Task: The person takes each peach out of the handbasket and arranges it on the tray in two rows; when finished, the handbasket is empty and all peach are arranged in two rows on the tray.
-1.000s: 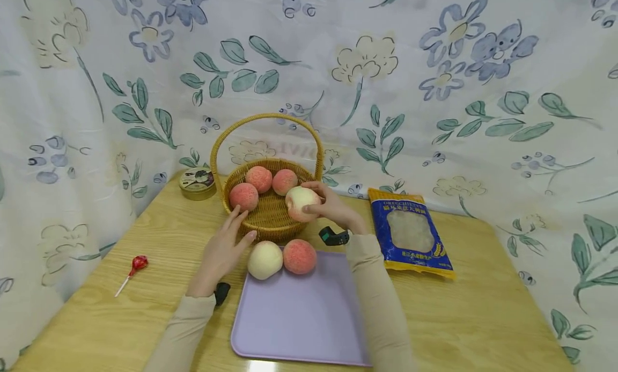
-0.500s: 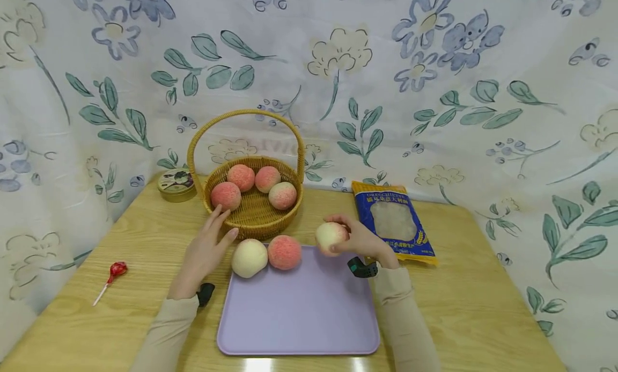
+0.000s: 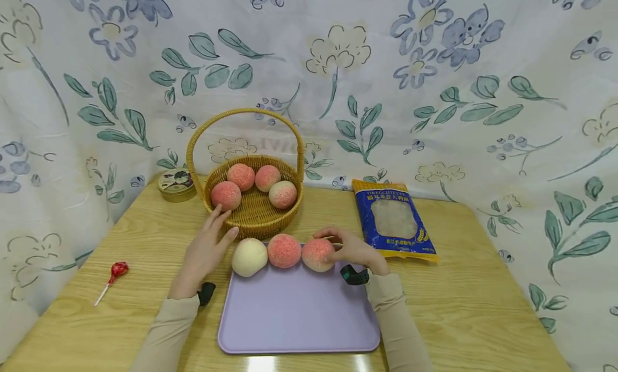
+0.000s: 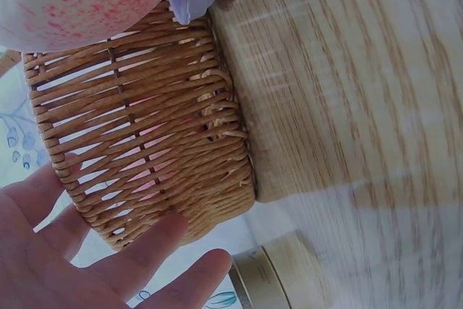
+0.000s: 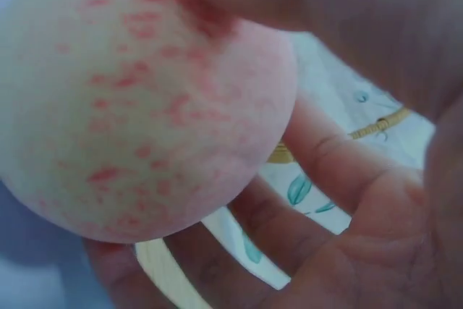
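Note:
At the back right of the lilac tray (image 3: pixel 299 318), my right hand (image 3: pixel 356 248) holds a pink and cream peach (image 3: pixel 317 255). The right wrist view shows thumb and fingers around the peach (image 5: pixel 145 113). Beside it on the tray's far edge lie a red peach (image 3: pixel 284 251) and a pale cream peach (image 3: pixel 249 257). My left hand (image 3: pixel 203 254) has its fingertips at the front left rim of the wicker basket (image 3: pixel 260 232). In the left wrist view its relaxed fingers (image 4: pixel 195 276) spread along the woven side. Several pink peaches (image 3: pixel 227 197) sit inside the basket.
A tall handle (image 3: pixel 243 111) arches over the basket. Behind its left side stands a round tin (image 3: pixel 176 186). A red lollipop (image 3: pixel 117 271) lies at the left, and a blue and yellow pasta bag (image 3: pixel 394 219) at the right. Floral cloth (image 3: pixel 289 50) hangs behind the table.
The right hand has carried its peach from the basket to the tray, beside the red peach, and turned it so its pink side shows. The left hand stays at the basket rim.

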{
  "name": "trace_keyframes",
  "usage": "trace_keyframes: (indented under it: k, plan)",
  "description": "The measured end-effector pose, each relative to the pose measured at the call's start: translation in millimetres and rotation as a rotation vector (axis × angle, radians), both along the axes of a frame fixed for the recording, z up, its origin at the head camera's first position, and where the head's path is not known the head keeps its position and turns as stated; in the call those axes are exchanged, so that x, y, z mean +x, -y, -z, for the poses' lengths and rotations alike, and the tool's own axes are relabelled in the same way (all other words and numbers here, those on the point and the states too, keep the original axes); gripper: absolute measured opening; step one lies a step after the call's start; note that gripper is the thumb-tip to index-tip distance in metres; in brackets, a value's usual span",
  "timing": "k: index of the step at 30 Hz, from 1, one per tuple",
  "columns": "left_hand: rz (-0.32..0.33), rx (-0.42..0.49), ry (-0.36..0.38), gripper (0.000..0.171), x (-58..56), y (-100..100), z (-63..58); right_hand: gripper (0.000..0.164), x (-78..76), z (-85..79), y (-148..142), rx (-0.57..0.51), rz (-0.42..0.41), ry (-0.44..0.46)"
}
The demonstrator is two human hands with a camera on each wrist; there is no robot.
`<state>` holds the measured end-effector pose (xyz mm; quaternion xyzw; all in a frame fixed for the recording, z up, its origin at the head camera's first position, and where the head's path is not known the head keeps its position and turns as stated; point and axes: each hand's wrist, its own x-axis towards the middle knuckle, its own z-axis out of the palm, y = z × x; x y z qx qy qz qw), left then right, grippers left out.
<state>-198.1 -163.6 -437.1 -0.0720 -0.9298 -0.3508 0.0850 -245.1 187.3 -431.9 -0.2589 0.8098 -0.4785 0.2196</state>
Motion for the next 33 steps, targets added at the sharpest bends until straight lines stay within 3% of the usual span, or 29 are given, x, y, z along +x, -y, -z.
trace_keyframes:
  k: [8,17,26,33]
  plan:
    - [-0.001,-0.003,-0.008,0.061,2.0,3,-2.6,0.059,-3.1,-4.9,1,-0.01,-0.069,-0.009]
    - [-0.006,-0.002,0.004,0.061,1.4,2,-0.3,0.058,-20.5,-41.7,16,-0.048,-0.018,-0.04]
    - [-0.015,0.019,0.0,0.06,0.9,1,1.0,0.058,-51.8,-82.2,73,-0.047,-0.085,-0.057]
    - [-0.012,0.02,0.004,0.06,1.1,3,1.8,0.055,-78.5,-88.0,119,-0.039,-0.08,0.006]
